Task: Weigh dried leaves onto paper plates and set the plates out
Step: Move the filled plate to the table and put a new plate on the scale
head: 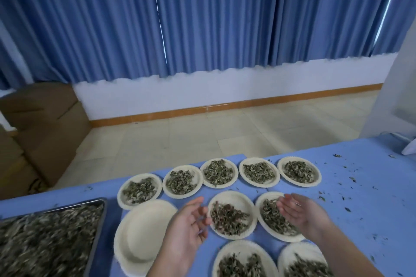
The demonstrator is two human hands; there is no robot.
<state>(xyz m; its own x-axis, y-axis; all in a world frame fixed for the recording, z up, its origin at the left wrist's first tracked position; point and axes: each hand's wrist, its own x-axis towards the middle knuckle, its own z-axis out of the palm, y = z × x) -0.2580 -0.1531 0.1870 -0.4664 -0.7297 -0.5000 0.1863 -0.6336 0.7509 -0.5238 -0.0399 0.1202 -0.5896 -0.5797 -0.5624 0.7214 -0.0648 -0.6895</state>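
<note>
Several paper plates of dried leaves lie in rows on the blue table (360, 186). One filled plate (231, 199) sits between my hands. My left hand (191, 225) hovers palm-in just left of it, fingers relaxed, holding nothing. My right hand (301, 210) hovers over the neighbouring filled plate (264, 220), palm up and empty. A stack of empty paper plates (139, 231) lies left of my left hand. A metal tray of loose dried leaves (45, 238) fills the bottom left.
Leaf crumbs are scattered over the right part of the table. Cardboard boxes (45, 130) stand on the floor at the left, beyond the table's far edge. Blue curtains (202, 18) hang behind. A white object (409, 148) lies at the far right.
</note>
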